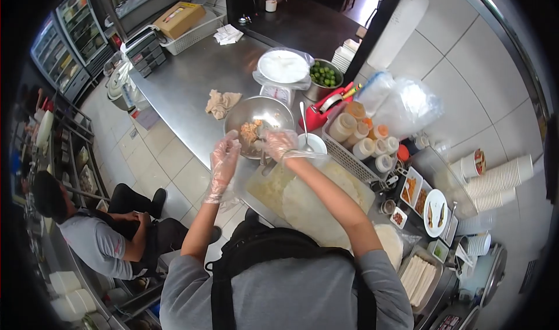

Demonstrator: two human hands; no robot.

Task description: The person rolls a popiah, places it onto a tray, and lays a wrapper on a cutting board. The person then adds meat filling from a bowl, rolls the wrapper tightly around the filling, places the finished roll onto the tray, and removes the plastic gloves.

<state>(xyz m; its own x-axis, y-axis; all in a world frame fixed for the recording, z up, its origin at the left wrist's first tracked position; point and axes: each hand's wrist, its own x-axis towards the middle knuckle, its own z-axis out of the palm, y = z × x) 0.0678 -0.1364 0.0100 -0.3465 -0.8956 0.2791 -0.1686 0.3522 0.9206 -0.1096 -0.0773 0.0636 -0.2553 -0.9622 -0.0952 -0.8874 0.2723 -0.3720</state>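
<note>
A steel bowl (pixel 273 106) with some orange-brown filling (pixel 251 131) stands on the metal counter. My right hand (pixel 278 144), in a clear plastic glove, is over the bowl's right side, its fingers bent round a metal utensil whose end shows below them. My left hand (pixel 226 149), gloved too, is raised at the bowl's lower left edge, fingers curled together; what they hold, if anything, is too small to tell. Below lies a board with a thin pale dough sheet (pixel 314 205). A white bowl with a spoon (pixel 315 144) sits beside my right hand.
Behind the bowl are a scale with a white plate (pixel 283 66) and a pot of green limes (pixel 326 74). Right of it stands a basket of sauce bottles (pixel 349 132). A brown cloth (pixel 222 103) lies left. A seated person (pixel 105 242) is at the lower left.
</note>
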